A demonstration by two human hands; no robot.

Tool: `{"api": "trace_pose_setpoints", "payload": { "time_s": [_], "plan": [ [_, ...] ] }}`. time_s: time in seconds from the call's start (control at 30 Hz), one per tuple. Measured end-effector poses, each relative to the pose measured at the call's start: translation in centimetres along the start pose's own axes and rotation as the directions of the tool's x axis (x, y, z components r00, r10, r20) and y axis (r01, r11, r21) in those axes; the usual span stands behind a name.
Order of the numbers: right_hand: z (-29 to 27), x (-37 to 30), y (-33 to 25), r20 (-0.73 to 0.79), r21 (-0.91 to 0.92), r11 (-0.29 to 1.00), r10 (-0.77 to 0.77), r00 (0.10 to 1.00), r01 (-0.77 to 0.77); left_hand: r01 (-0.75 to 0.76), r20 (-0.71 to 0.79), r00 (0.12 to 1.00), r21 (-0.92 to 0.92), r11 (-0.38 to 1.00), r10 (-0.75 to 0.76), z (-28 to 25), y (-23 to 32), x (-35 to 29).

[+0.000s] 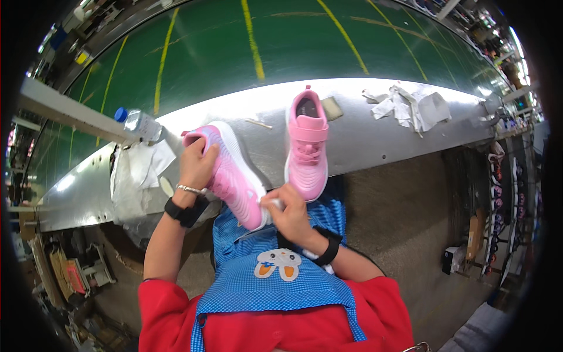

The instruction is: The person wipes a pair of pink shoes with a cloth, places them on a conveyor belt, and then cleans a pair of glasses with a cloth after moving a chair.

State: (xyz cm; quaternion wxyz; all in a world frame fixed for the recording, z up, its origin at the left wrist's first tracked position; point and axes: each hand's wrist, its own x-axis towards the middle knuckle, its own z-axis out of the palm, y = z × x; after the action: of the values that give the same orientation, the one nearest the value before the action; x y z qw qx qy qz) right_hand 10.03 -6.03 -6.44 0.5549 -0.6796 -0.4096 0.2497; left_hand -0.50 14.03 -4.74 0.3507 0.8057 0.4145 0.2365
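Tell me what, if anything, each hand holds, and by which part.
The left hand grips a pink, white-soled sneaker by its ankle collar. The right hand pinches a small white object beside the toe; which part cannot be told.

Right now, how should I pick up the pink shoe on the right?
I'd try the heel collar, from above: the shoe sits with its opening facing up, while a tan block lies close on its right and the other shoe is on its left.
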Motion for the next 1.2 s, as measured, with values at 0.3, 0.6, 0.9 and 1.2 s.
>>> {"api": "trace_pose_setpoints", "payload": {
  "time_s": [0.3, 0.6, 0.9, 1.2],
  "plan": [
    [-6.2, -3.0, 0.4, 0.109, 0.219, 0.951, 0.2, 0.974, -0.219, -0.125, 0.126, 0.986, 0.116, 0.985, 0.11, -2.1, 2.6, 2.7],
    [-11.1, 2.1, -0.4, -0.135, 0.071, 0.992, 0.111, 0.985, -0.102, -0.282, 0.393, 0.917, 0.53, 0.8, 0.062, 1.6, 3.8, 5.4],
    [-11.9, 9.2, -0.5, -0.037, -0.259, 0.945, -0.218, 0.975, 0.201, -0.365, 0.305, 0.905, 0.205, 0.908, 0.295, -2.7, 5.7, 3.6],
    [-13.5, 9.0, 0.1, -0.093, -0.253, 0.967, -0.003, 0.996, -0.021, -0.525, 0.322, 0.801, -0.028, 0.851, 0.505, -0.3, 9.6, 2.3]
  ]
}}
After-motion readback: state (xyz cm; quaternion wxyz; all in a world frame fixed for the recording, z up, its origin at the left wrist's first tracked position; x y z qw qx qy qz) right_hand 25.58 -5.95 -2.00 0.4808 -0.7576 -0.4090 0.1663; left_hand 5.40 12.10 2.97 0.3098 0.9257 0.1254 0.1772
